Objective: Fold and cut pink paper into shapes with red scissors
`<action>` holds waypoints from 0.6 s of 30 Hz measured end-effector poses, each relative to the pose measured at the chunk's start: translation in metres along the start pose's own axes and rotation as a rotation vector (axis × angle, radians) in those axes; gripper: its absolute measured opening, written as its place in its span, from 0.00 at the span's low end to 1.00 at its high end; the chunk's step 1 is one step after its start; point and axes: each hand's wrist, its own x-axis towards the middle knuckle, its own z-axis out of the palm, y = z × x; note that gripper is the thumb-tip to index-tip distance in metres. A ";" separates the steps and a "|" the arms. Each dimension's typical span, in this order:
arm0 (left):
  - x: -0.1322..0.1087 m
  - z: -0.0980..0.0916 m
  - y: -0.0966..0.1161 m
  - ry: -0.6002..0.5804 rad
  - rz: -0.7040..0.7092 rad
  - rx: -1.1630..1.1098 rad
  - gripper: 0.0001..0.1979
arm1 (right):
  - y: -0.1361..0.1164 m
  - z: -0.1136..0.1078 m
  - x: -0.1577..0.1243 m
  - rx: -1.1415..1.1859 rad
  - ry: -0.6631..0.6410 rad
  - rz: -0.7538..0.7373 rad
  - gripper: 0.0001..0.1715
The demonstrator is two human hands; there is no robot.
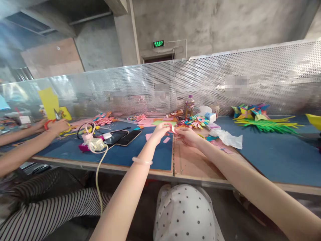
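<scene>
Between my two hands is a small piece of pink paper (173, 128), held up over the seam of the table. My left hand (162, 131), with a pale bangle (142, 161) on its wrist, pinches the paper from the left. From the right, my right hand (187, 136) grips its other side, with the fingertips of both hands close together. Just below my left hand lie small pink paper strips (166, 140) on the blue table mat (150, 157). How the held paper is folded is too small to tell.
Left of my hands are phones (129, 138) and a power adapter (97, 144), its cable hanging over the edge. Behind stand a bottle (190, 107) and paper flowers (198, 122). Crumpled tissue (229, 138) and green paper strips (271, 125) lie right. A co-worker's hands (56, 126) hold scissors (58, 114).
</scene>
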 end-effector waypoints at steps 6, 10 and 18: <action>-0.002 0.001 0.007 0.031 -0.042 -0.025 0.15 | -0.003 0.001 -0.002 -0.049 0.069 -0.044 0.05; -0.002 0.003 0.006 0.006 0.003 0.051 0.20 | -0.002 0.000 -0.001 -0.090 0.095 -0.073 0.06; 0.000 0.000 -0.005 -0.056 0.113 0.222 0.11 | 0.001 0.000 0.000 -0.139 0.080 -0.128 0.08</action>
